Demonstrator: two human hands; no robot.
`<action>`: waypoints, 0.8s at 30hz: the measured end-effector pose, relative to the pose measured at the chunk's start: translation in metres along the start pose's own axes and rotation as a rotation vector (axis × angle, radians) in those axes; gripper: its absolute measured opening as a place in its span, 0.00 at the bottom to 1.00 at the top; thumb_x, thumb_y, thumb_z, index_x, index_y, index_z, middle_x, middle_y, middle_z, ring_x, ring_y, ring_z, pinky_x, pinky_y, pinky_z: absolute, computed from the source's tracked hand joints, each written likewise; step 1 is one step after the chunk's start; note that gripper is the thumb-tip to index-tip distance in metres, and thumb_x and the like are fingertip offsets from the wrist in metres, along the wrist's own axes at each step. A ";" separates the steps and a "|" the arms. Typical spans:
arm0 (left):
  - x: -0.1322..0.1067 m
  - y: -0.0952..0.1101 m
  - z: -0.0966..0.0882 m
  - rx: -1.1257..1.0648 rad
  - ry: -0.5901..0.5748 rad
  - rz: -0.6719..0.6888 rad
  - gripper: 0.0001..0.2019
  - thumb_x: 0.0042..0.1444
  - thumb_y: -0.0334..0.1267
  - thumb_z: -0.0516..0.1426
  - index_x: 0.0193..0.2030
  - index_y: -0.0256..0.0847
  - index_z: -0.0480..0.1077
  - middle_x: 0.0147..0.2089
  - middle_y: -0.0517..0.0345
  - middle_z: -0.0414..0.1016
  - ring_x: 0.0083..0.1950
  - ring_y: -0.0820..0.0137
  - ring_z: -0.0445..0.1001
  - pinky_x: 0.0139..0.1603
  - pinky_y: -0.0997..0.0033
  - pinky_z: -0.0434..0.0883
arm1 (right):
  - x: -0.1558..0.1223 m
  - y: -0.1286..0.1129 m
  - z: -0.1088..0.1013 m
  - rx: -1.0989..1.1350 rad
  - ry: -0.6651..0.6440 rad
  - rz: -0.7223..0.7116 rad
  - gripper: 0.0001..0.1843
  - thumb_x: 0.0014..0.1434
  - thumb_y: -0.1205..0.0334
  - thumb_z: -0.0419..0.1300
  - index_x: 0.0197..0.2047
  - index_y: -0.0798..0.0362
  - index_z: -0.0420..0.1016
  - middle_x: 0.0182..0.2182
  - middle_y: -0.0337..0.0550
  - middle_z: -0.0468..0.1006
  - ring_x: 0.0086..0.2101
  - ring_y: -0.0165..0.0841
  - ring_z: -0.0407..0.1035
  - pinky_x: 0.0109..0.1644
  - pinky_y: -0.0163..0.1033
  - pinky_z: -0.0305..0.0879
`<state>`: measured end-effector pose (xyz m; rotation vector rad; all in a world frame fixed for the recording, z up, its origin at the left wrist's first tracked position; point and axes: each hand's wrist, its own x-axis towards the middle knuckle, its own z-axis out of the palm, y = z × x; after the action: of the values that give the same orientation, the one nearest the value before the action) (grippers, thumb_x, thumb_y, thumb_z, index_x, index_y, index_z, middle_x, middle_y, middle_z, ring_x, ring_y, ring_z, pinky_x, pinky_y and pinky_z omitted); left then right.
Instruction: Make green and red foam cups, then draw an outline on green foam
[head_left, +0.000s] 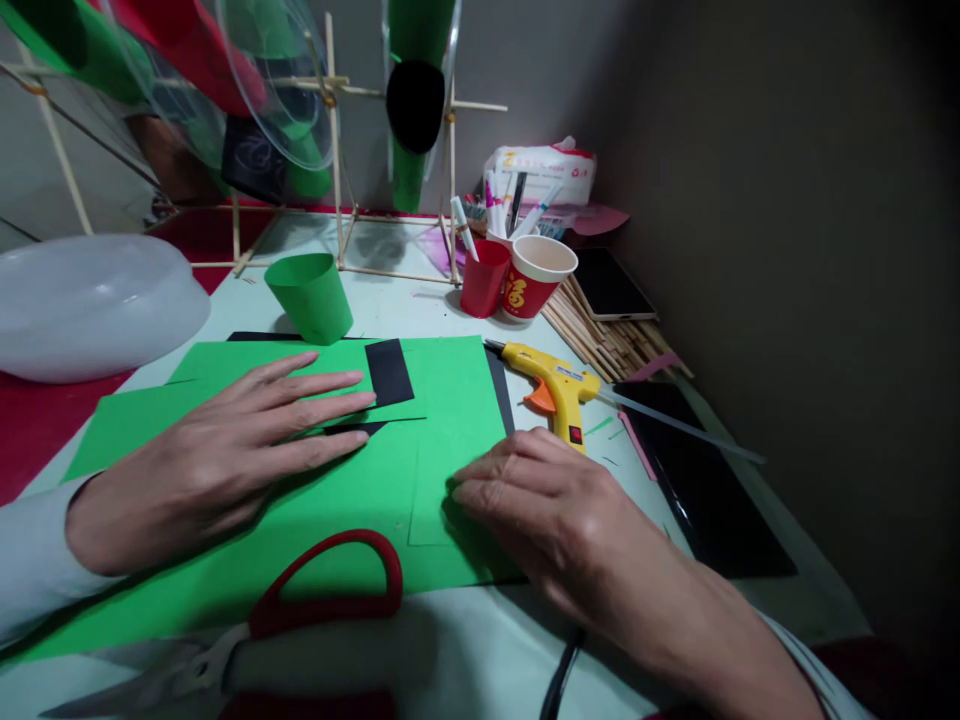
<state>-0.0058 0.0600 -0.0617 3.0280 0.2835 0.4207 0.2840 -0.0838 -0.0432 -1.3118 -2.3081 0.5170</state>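
Paper [337, 500], bright green, lies on the table [405, 305]. The left hand [217, 455] rests on it, fingers spread. The right hand [566, 515] bunches its fingers; I can't tell if they pinch anything. Scissors [326, 608] and a glue gun [561, 382] lie near.

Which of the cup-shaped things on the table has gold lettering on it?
The red paper cup with the white rim, furthest right. That sets it apart: the plain red cup beside it and the green cup show none.

Pale worktop [465, 660] | green paper [390, 490] is lying centrally | red-handled scissors [277, 615] are resting in front | yellow glue gun [562, 385] is lying right
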 end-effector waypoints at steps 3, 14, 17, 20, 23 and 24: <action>-0.005 -0.012 -0.015 -0.015 0.062 -0.059 0.29 0.64 0.29 0.48 0.69 0.58 0.61 0.70 0.65 0.68 0.72 0.59 0.62 0.72 0.50 0.57 | -0.002 -0.004 -0.003 -0.029 -0.145 0.005 0.11 0.64 0.77 0.53 0.34 0.55 0.72 0.35 0.40 0.78 0.38 0.34 0.66 0.48 0.45 0.63; 0.036 -0.048 -0.057 0.222 0.228 -0.517 0.23 0.68 0.45 0.53 0.65 0.34 0.66 0.52 0.45 0.78 0.41 0.63 0.73 0.49 0.61 0.71 | 0.000 0.006 -0.002 -0.148 0.311 -0.081 0.17 0.59 0.78 0.51 0.44 0.53 0.75 0.37 0.41 0.83 0.33 0.33 0.76 0.38 0.39 0.73; 0.048 -0.071 -0.049 0.230 0.155 -0.490 0.23 0.65 0.45 0.54 0.59 0.31 0.71 0.47 0.43 0.80 0.40 0.60 0.74 0.45 0.61 0.72 | -0.001 0.012 -0.004 -0.218 0.447 -0.135 0.17 0.61 0.78 0.53 0.47 0.53 0.76 0.38 0.42 0.85 0.35 0.32 0.79 0.39 0.36 0.76; 0.053 -0.088 -0.041 0.225 0.100 -0.483 0.17 0.61 0.44 0.56 0.48 0.36 0.77 0.39 0.47 0.81 0.41 0.59 0.77 0.42 0.63 0.73 | -0.004 0.014 -0.009 -0.262 0.543 -0.128 0.15 0.63 0.76 0.55 0.50 0.54 0.75 0.42 0.44 0.86 0.39 0.33 0.81 0.43 0.35 0.77; 0.053 -0.083 -0.042 0.206 0.108 -0.474 0.15 0.61 0.46 0.54 0.38 0.40 0.78 0.35 0.49 0.81 0.38 0.60 0.76 0.40 0.63 0.72 | -0.009 0.012 -0.017 -0.247 0.618 -0.041 0.12 0.64 0.74 0.57 0.48 0.56 0.77 0.41 0.47 0.86 0.39 0.33 0.81 0.45 0.36 0.77; 0.053 -0.075 -0.045 0.196 0.125 -0.466 0.16 0.62 0.46 0.53 0.39 0.39 0.78 0.36 0.48 0.81 0.38 0.60 0.76 0.40 0.62 0.71 | -0.011 0.010 -0.020 -0.228 0.666 -0.002 0.11 0.64 0.74 0.58 0.46 0.56 0.79 0.40 0.47 0.86 0.38 0.33 0.81 0.46 0.36 0.77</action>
<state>0.0186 0.1457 -0.0121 2.9766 1.0662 0.5652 0.3072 -0.0860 -0.0337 -1.3239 -1.8343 -0.1811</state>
